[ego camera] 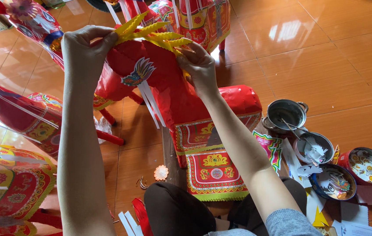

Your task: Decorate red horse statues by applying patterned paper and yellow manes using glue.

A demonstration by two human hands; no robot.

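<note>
Glossy orange-brown floor tiles [325,65] carry everything; the upper right stretch is open, while the left side and the lower right corner are crowded.

Left hand [83,48]: raised, fingers pinched closed on the left end of the yellow paper mane [153,32], at the top of the head of the red paper horse [181,96].

Right hand [200,65]: fingers closed on the right end of the same yellow fringe, pressing it against the horse's head. Both forearms reach up from the bottom edge, one on each side of the horse.

Red paper horse: stands on the floor directly ahead of the person's dark-trousered knees [177,212], between the two arms. Head high and near the hands, neck sloping down rightward to the body; its long axis runs from upper left to lower right. A printed eye sticker [138,72] and white paper strips [151,102] sit on the head; a red and gold patterned saddle panel [214,172] hangs at the near end.

Left: further red paper figures [15,179], close together, little room.

Right: metal pot [286,114], then three round tins of paper cut-outs [339,168], just beside the right elbow.

Floor ahead of the knees: small orange paper flower [161,172].
</note>
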